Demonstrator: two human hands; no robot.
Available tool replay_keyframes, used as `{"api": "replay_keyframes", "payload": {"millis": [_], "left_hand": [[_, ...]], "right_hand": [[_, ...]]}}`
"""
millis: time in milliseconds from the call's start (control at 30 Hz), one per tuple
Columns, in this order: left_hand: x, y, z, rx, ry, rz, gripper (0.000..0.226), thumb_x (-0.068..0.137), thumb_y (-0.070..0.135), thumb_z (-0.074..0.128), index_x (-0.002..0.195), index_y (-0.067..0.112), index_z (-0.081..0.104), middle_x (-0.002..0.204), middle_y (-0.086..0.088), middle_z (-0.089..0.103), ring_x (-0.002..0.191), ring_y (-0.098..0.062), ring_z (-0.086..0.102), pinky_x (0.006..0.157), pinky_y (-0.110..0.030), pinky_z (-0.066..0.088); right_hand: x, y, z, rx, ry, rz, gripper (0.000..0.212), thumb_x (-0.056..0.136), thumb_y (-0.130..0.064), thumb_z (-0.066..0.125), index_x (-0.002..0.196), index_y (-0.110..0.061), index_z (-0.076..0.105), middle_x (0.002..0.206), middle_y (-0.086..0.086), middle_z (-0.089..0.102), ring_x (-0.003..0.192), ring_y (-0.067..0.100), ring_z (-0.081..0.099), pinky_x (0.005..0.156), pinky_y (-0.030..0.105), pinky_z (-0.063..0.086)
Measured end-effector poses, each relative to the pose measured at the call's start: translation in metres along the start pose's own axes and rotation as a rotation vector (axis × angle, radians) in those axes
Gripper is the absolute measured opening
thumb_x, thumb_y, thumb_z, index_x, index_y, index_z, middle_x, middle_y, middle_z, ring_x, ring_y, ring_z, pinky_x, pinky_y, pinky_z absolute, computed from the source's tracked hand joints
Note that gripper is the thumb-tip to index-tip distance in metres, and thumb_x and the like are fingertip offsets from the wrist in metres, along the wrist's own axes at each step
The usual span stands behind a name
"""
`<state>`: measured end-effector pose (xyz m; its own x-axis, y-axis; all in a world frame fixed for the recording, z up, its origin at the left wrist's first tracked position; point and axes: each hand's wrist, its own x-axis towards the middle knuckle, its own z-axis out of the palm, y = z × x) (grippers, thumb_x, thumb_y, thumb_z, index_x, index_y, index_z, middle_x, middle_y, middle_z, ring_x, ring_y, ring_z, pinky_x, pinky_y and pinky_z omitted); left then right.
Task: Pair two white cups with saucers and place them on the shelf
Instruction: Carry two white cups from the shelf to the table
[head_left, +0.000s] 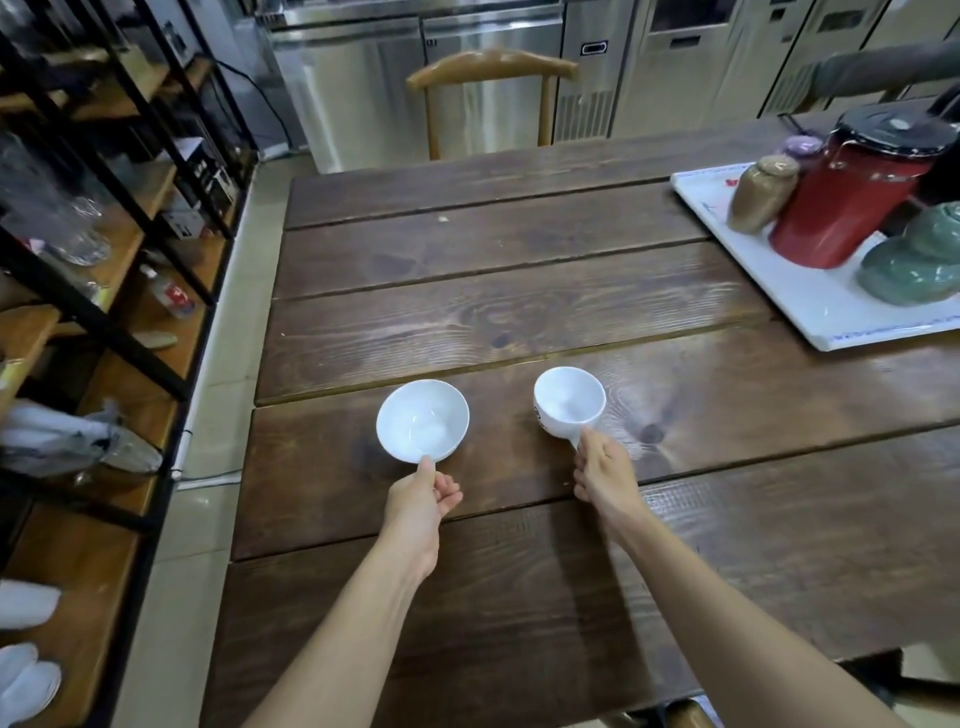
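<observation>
Taking the wooden table as landmark: off its left edge stands the shelf, where the pairs must end up. Over the table's near planks the left hand pinches the near rim of a white cup, mouth up. Just right, the right hand is closed on the handle of the second white cup, tipped a little. No saucers show on the table, so pairing probably waits; pale dishes lie low on the shelf

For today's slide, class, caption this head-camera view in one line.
Left hand and right hand each hold a white cup above a wooden table.
</observation>
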<state>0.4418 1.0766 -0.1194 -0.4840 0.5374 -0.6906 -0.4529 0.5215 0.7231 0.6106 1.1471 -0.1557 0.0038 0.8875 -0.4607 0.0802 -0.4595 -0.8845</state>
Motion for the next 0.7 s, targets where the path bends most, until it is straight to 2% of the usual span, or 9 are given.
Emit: {"api": "replay_keyframes", "payload": {"millis": [100,233,367,467,533,600,633,700], "left_hand": [[0.001,-0.003,-0.001,0.023,0.006,0.014,0.039,0.101,0.025,0.040,0.070,0.003,0.052,0.083,-0.010,0.056,0.077,-0.016,0.059,0.094,-0.035,0.049],[0.000,-0.004,-0.005,0.045,-0.018,0.029,0.036,0.099,0.028,0.044,0.084,-0.001,0.059,0.091,-0.011,0.062,0.085,-0.019,0.064,0.085,-0.035,0.053],[-0.007,-0.003,-0.008,0.022,0.008,0.005,0.024,0.093,0.027,0.056,0.106,0.007,0.053,0.099,-0.012,0.061,0.083,-0.022,0.065,0.080,-0.044,0.058],[-0.010,-0.002,-0.011,0.058,0.077,0.024,0.034,0.087,0.034,0.064,0.107,0.011,0.049,0.098,-0.011,0.060,0.076,-0.021,0.064,0.066,-0.039,0.059],[-0.013,-0.002,-0.012,0.112,0.096,0.051,0.040,0.086,0.040,0.064,0.110,0.012,0.049,0.101,-0.011,0.060,0.077,-0.020,0.063,0.062,-0.034,0.058],[-0.014,-0.001,-0.013,0.171,0.125,0.098,0.043,0.088,0.042,0.061,0.117,0.013,0.046,0.109,-0.010,0.059,0.085,-0.022,0.064,0.065,-0.033,0.056],[-0.016,-0.001,-0.015,0.211,0.149,0.131,0.047,0.089,0.041,0.059,0.123,0.013,0.044,0.115,-0.010,0.058,0.092,-0.024,0.063,0.072,-0.035,0.056],[-0.019,0.001,-0.021,0.348,0.207,0.232,0.055,0.090,0.041,0.057,0.135,0.016,0.039,0.131,-0.009,0.053,0.112,-0.027,0.058,0.091,-0.041,0.052]], "right_hand": [[-0.002,0.001,-0.003,-0.013,-0.016,0.004,0.035,0.097,-0.019,0.035,0.063,-0.016,0.035,0.058,0.002,0.029,0.047,0.010,0.025,0.039,0.020,0.019],[-0.006,0.002,-0.008,-0.056,-0.027,0.009,0.034,0.096,-0.021,0.040,0.064,-0.011,0.043,0.064,0.007,0.044,0.046,0.013,0.034,0.036,0.020,0.023],[-0.011,-0.004,-0.011,-0.134,-0.014,0.030,0.033,0.098,-0.029,0.041,0.073,-0.010,0.052,0.067,0.009,0.057,0.041,0.016,0.039,0.034,0.020,0.027],[-0.013,-0.007,-0.016,-0.211,-0.019,0.039,0.030,0.096,-0.036,0.045,0.088,-0.009,0.056,0.069,0.009,0.061,0.043,0.016,0.043,0.035,0.020,0.031],[-0.014,-0.011,-0.021,-0.282,0.003,0.034,0.031,0.094,-0.038,0.048,0.100,-0.009,0.056,0.077,0.009,0.063,0.052,0.018,0.051,0.044,0.026,0.041],[-0.015,-0.017,-0.026,-0.405,0.088,-0.029,0.037,0.091,-0.039,0.051,0.111,-0.008,0.055,0.093,0.009,0.066,0.077,0.025,0.061,0.069,0.038,0.051],[-0.016,-0.021,-0.030,-0.476,0.141,-0.079,0.042,0.090,-0.038,0.050,0.118,-0.007,0.054,0.103,0.009,0.066,0.091,0.029,0.062,0.081,0.041,0.049],[-0.021,-0.033,-0.034,-0.544,0.184,-0.171,0.047,0.091,-0.039,0.048,0.127,-0.008,0.050,0.113,0.009,0.064,0.107,0.031,0.060,0.091,0.043,0.046]]}}
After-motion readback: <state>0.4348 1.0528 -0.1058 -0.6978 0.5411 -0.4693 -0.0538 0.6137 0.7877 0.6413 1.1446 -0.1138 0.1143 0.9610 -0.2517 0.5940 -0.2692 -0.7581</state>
